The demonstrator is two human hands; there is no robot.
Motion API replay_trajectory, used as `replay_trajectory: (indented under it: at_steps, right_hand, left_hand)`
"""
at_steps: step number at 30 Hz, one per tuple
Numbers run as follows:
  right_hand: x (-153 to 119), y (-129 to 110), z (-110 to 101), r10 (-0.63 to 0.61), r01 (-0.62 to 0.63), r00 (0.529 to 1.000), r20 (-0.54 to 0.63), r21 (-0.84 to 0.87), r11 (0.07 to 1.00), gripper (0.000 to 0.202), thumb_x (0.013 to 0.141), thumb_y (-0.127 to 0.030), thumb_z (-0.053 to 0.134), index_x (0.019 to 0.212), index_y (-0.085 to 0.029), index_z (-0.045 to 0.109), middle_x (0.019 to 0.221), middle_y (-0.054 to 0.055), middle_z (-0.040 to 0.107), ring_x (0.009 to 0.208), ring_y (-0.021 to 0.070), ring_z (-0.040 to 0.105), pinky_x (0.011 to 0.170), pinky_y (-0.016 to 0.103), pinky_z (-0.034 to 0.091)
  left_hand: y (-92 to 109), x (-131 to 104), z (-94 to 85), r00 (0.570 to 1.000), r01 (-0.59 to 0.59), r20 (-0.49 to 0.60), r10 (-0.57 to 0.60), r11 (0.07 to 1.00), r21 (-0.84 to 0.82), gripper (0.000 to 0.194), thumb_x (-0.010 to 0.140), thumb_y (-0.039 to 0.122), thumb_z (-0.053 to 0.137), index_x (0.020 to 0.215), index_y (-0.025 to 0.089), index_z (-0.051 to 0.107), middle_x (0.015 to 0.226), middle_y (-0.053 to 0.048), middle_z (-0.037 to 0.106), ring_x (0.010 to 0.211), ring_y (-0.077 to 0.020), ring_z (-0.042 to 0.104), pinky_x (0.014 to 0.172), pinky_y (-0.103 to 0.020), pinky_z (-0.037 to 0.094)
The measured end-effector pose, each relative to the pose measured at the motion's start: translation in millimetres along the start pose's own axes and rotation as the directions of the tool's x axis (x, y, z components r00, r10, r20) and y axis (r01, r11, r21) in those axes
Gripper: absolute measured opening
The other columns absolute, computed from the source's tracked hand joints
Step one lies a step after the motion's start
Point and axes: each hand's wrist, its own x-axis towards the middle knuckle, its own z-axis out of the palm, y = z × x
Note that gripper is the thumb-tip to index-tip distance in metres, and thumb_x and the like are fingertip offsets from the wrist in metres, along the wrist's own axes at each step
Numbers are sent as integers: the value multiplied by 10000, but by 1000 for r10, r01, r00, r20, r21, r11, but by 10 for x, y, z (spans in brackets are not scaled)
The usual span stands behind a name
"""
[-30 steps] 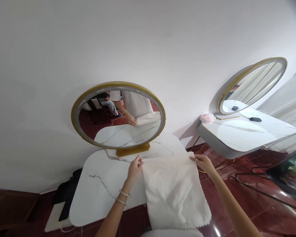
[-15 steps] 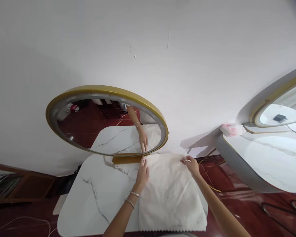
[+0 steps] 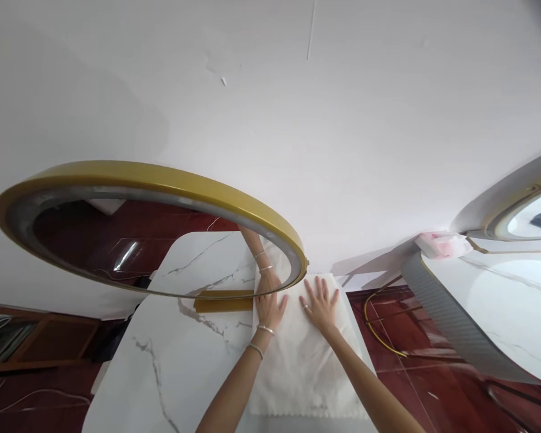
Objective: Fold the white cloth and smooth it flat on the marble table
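A white cloth (image 3: 304,373) with a scalloped near edge lies flat, lightly wrinkled, on the right part of a white marble-patterned table (image 3: 162,361). My left hand (image 3: 269,310) rests on the cloth's far left area, thumb out to the side; its fingertips are partly hidden behind the rim of a round gold-framed mirror (image 3: 234,192). Palm down on the far right part of the cloth, my right hand (image 3: 321,304) has its fingers spread. A ring is on it, and bracelets circle my left wrist. The mirror reflects the left arm and the cloth.
The mirror's gold base (image 3: 223,302) stands at the table's back edge, against the white wall (image 3: 365,120). To the right is a second marble-topped table (image 3: 514,313) with a pink-and-white tissue pack (image 3: 444,245) and another mirror (image 3: 523,210). A wooden cabinet (image 3: 49,340) is at left.
My right hand has let go of the cloth's far right corner and moved left, now flat with fingers spread. My left hand has shifted onto the cloth. The view has moved closer to the mirror.
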Motion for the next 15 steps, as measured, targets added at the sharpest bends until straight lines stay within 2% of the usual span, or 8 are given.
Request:
replay_trajectory:
  at_steps: [2,4,7,9,11,13,15]
  right_hand:
    - [218,2,-34,4,-4,1000,27,-3,1000,557,932,-471,297,1458,-290,312,1559,93,198,1436,305,109,1082,655,-1]
    - [406,-10,-73,8,-9,998,69,4,1000,548,936,-467,293,1441,-264,357,1535,109,265,1420,319,163,1080,660,-3]
    - [576,-27,-117,7,-11,996,91,38,999,524,945,-453,285,1384,-220,449,1467,131,387,1381,332,257,1084,661,23]
    - [568,-17,-123,-3,1,999,35,56,998,520,950,-433,287,1382,-191,446,1471,143,376,1380,326,258,1093,650,44]
    - [433,30,-107,-24,26,999,-36,72,997,520,951,-404,302,1387,-155,434,1472,159,368,1376,314,270,1116,607,88]
    - [164,117,-80,-63,71,994,-87,96,993,500,952,-381,313,1359,-135,468,1432,161,423,1350,291,328,1135,523,166]
    - [-206,230,-57,-131,146,983,-126,115,983,481,955,-379,318,1357,-168,477,1420,130,450,1342,262,356,1133,456,224]
  left_hand:
    - [38,192,47,997,64,49,-63,998,-23,465,862,465,512,1182,140,606,1174,-167,633,1083,-334,576,929,-449,436]
    - [31,355,119,990,120,80,-118,992,-25,455,864,487,501,1041,97,654,981,-164,685,916,-312,629,794,-405,477]
    - [5,480,197,982,159,108,-156,987,-21,421,874,481,488,868,105,676,784,-129,684,763,-279,637,696,-380,475]
    - [9,444,188,985,139,107,-136,990,-22,393,892,439,462,900,111,678,836,-147,691,825,-291,637,747,-404,476]
    - [25,298,134,992,85,91,-83,996,-27,373,907,391,433,1037,126,662,1015,-173,682,1002,-316,604,875,-450,450]
    - [33,53,67,999,1,36,0,1000,-24,387,913,354,424,1206,171,597,1224,-157,613,1198,-325,501,1016,-499,363]
    - [23,-253,22,997,-71,-42,71,997,0,440,913,335,427,1334,231,501,1389,-109,497,1338,-317,359,1103,-527,267]
